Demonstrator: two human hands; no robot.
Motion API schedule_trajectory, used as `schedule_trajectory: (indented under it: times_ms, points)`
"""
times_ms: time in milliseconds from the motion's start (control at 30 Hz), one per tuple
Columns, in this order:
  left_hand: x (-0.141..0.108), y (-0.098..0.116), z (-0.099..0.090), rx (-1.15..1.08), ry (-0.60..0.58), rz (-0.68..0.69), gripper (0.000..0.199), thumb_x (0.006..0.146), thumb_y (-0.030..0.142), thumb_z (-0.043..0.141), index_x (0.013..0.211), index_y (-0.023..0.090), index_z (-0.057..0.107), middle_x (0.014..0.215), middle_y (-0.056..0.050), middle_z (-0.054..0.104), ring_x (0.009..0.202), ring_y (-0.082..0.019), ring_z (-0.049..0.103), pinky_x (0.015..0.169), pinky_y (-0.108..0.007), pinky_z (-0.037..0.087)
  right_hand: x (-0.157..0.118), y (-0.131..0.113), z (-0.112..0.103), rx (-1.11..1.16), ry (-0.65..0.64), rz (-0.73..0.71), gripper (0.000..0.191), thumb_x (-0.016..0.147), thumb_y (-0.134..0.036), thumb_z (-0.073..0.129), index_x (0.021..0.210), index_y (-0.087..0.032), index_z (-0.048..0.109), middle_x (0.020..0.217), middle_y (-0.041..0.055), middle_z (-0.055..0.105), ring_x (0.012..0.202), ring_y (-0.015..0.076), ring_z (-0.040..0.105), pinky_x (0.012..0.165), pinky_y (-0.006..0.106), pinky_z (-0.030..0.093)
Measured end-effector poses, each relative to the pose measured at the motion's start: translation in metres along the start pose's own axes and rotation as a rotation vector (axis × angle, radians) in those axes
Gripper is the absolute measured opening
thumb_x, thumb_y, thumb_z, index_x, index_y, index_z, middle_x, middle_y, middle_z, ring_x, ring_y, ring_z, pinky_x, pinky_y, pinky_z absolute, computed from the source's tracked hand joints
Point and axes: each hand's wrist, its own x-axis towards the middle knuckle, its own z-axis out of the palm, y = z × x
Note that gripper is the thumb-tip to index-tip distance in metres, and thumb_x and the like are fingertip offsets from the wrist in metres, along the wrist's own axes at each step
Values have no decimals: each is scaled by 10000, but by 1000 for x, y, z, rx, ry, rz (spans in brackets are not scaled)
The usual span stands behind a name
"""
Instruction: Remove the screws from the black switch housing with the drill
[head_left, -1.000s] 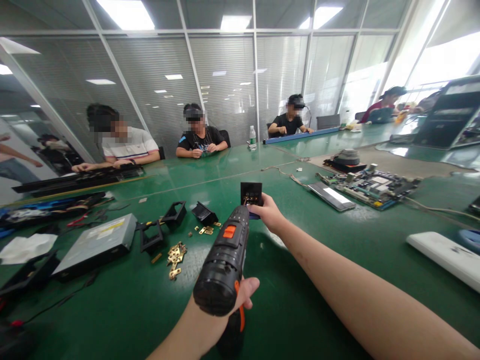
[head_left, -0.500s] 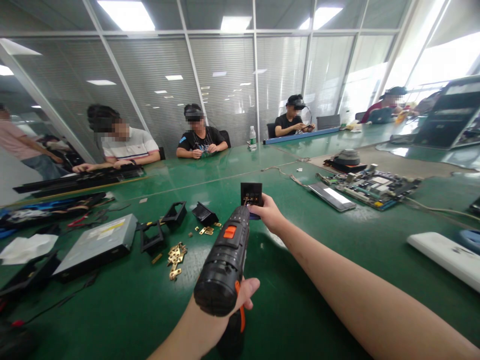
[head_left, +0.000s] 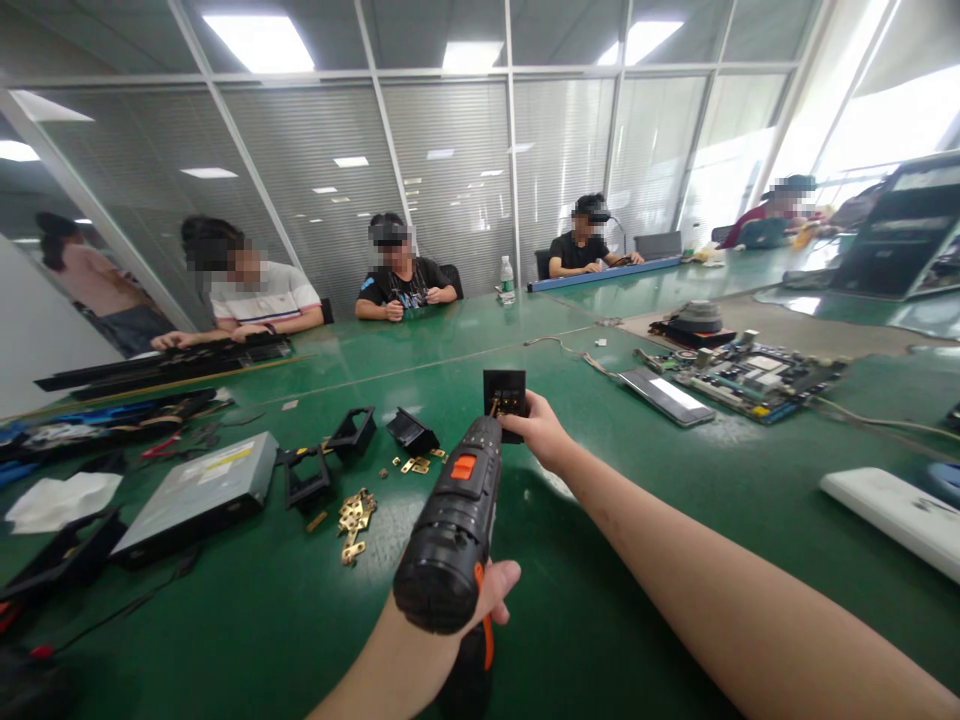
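A black and orange cordless drill (head_left: 454, 525) is in my left hand (head_left: 491, 598), whose fingers wrap its handle. Most of those fingers are hidden behind the tool. The drill points away from me, its bit against or very near a small black plastic piece (head_left: 504, 385) with brassy metal parts inside. My right hand (head_left: 541, 430) pinches this piece at its right side and holds it up facing the bit. To the left lie a pile of small brass plates (head_left: 355, 515) and several black plastic frames (head_left: 352, 432).
A silver disc drive (head_left: 202, 490) and a white tissue (head_left: 64, 502) lie at left on the green table. On the right are a circuit board (head_left: 765, 375), a flat silver-black slab (head_left: 667, 397) and a white long object (head_left: 892, 525). Several people sit across the table.
The black piece has tilted slightly in my right hand, and the drill stays at it. The view has shifted a little. Across the table, a person at right has lowered their hands.
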Motion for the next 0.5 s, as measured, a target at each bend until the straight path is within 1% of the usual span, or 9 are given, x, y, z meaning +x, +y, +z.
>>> schedule_trajectory:
  times_ms: [33, 100, 167, 200, 233, 300, 367, 500]
  points:
    - [-1, 1, 1, -10, 2, 9, 431, 766, 646, 788, 755, 222, 716, 684, -44, 738, 724, -245, 698, 769, -392, 564, 0, 0, 0, -2, 0, 0, 404, 612, -290, 814, 983, -175, 703, 931, 37, 757, 877, 229, 684, 844, 380, 542]
    - [-1, 3, 2, -50, 5, 35, 431, 774, 610, 794, 956, 224, 727, 659, -11, 715, 695, -234, 694, 759, -392, 572, 0, 0, 0, -3, 5, 1, 406, 606, -290, 814, 979, -172, 703, 927, 36, 755, 876, 228, 682, 845, 379, 539]
    - [0, 4, 3, -90, 1, 61, 540, 766, 573, 804, 1162, 233, 668, 640, 24, 699, 645, -221, 685, 731, -391, 577, 0, 0, 0, -11, 11, 0, 409, 603, -290, 813, 978, -168, 704, 912, 33, 751, 863, 224, 677, 843, 380, 537]
    - [1, 4, 4, -101, -4, 64, 591, 757, 564, 810, 1214, 234, 632, 635, 34, 698, 632, -220, 685, 721, -392, 580, 0, 0, 0, -15, 13, 1, 408, 605, -290, 813, 979, -167, 705, 908, 33, 750, 858, 223, 676, 843, 380, 537]
    - [1, 4, 4, -102, -8, 61, 618, 743, 564, 815, 1223, 233, 611, 631, 37, 700, 621, -221, 686, 711, -395, 583, 0, -1, 0, -18, 11, 1, 408, 607, -291, 813, 981, -168, 706, 907, 32, 751, 854, 222, 676, 842, 381, 537]
    - [1, 5, 4, -94, -2, 50, 611, 728, 570, 818, 1185, 228, 601, 623, 32, 707, 620, -228, 690, 703, -402, 584, 0, -1, 0, -13, 4, 3, 408, 608, -292, 815, 981, -169, 706, 909, 33, 752, 853, 223, 678, 842, 382, 537]
    - [-1, 7, 4, -102, 11, 51, 558, 746, 554, 812, 1151, 229, 607, 620, 26, 713, 634, -228, 690, 721, -407, 580, 1, -1, 0, 8, 0, 2, 419, 598, -285, 820, 984, -170, 705, 921, 35, 756, 862, 225, 681, 844, 379, 535]
    - [-3, 10, 4, -135, -5, 58, 459, 775, 515, 809, 1084, 232, 620, 635, 23, 718, 654, -218, 683, 772, -416, 566, 1, 0, 0, 42, -4, -9, 442, 586, -271, 823, 998, -167, 702, 948, 44, 760, 888, 231, 687, 855, 374, 526]
